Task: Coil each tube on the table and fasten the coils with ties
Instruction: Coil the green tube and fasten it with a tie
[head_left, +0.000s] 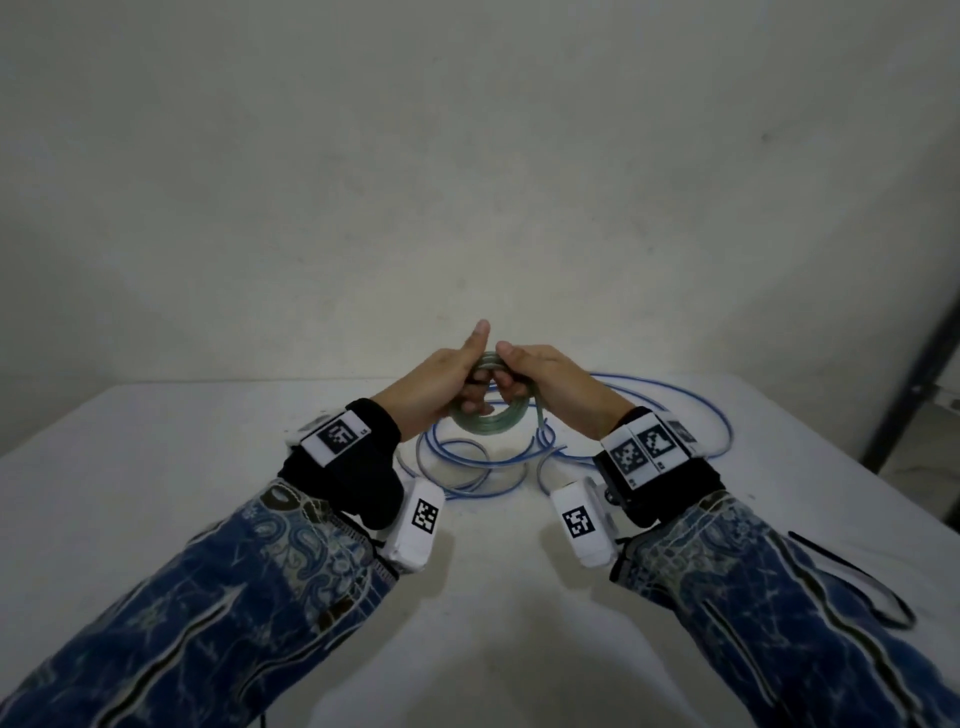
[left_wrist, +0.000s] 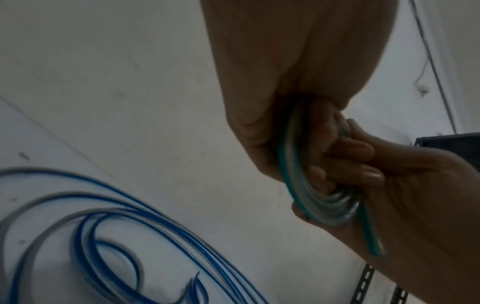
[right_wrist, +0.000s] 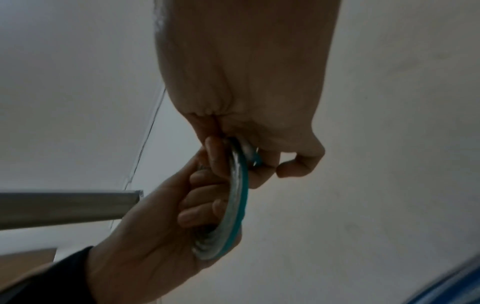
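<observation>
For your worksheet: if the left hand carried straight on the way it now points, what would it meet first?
The left hand points forward and inward, so it would first meet the right hand, which grips the same coiled green-striped clear tube. They already look in contact; depth beyond is unclear.

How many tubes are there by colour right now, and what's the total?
Green tube, coiled, held in left hand and right hand: 1
Blue tubes, loose on the table, strands overlap: at least 1
Total: at least 2
</observation>
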